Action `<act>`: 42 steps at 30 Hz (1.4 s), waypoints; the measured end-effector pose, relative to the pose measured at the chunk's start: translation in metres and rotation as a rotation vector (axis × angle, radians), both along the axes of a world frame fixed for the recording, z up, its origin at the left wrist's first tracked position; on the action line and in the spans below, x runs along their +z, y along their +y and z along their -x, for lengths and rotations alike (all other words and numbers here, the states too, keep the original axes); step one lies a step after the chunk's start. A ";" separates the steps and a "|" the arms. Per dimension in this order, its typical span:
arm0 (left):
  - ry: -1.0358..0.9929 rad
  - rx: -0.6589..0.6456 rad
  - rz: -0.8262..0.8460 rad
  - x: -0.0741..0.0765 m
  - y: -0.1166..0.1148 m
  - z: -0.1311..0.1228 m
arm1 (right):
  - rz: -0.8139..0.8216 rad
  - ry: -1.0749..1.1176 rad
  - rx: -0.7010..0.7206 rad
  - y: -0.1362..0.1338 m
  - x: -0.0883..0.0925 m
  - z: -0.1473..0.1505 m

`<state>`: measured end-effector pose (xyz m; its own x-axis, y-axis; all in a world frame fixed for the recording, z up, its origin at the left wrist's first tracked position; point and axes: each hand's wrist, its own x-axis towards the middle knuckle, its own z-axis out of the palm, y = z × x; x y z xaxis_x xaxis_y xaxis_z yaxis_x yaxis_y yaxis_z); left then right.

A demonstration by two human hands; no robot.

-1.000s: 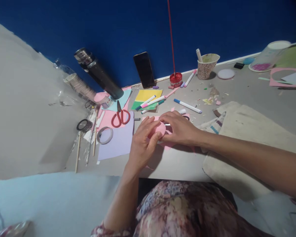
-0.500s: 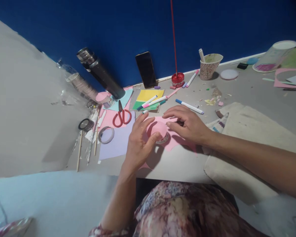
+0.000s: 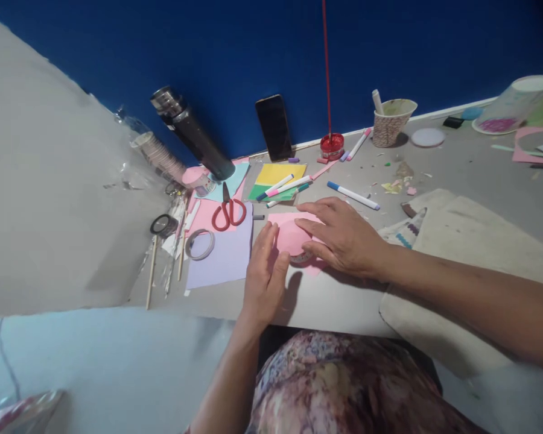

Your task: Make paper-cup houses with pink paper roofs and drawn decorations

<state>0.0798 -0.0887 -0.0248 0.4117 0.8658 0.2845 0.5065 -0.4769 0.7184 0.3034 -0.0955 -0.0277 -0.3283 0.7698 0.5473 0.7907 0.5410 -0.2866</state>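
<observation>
My left hand [image 3: 265,276] lies flat with its fingers stretched out on a sheet of pink paper [image 3: 286,218], just left of a pink round piece [image 3: 291,237]. My right hand [image 3: 341,235] rests over the right side of that pink piece, fingers extended and pressing on it. Under the pink piece the edge of a tape roll [image 3: 301,258] peeks out. Both hands are near the front edge of the grey table [image 3: 335,301].
Red scissors [image 3: 228,211], a lilac sheet [image 3: 221,253], a tape ring [image 3: 200,244], markers [image 3: 353,195], coloured paper [image 3: 277,178], a black flask [image 3: 192,135], a phone [image 3: 274,127], a red paint pot [image 3: 332,145], a paper cup [image 3: 390,122] and a cloth bag [image 3: 461,241] surround the hands.
Both hands went from pinching the pink piece to lying flat. The left hand slid down and flattened on the paper; the right hand moved over the pink piece.
</observation>
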 end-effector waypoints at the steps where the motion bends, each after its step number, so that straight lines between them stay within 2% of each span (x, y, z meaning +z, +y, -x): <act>1: -0.018 0.003 0.017 0.001 0.000 -0.002 | 0.003 -0.005 0.000 0.000 0.000 0.000; 4: -0.107 0.063 0.070 0.003 0.000 -0.006 | 0.014 -0.014 0.009 0.000 -0.002 -0.001; 7: -0.272 0.265 0.203 0.008 0.003 -0.008 | 0.023 -0.001 0.019 0.001 -0.002 -0.001; 9: -0.358 0.352 0.345 0.014 0.007 -0.007 | 0.031 0.011 0.023 0.002 -0.002 -0.001; 12: -0.415 0.324 0.571 0.022 0.013 -0.006 | 0.036 0.012 0.031 0.002 -0.002 -0.002; 15: -0.456 0.262 0.707 0.024 0.015 -0.008 | 0.033 -0.002 0.032 0.002 -0.003 -0.002; 23: -0.513 0.252 0.744 0.024 0.021 -0.016 | 0.007 0.003 0.039 0.003 -0.003 -0.002; 33: -0.514 0.276 0.740 0.025 0.020 -0.020 | 0.021 -0.002 0.023 0.002 -0.001 0.000; 37: -0.449 0.278 0.692 0.025 0.020 -0.019 | 0.020 -0.024 0.025 0.002 0.000 0.000; 39: -0.345 0.302 0.550 0.025 0.018 -0.016 | 0.019 -0.022 0.027 0.002 0.000 0.000; 42: -0.132 0.310 0.091 0.023 0.016 -0.013 | 0.005 -0.020 0.026 0.003 -0.002 0.000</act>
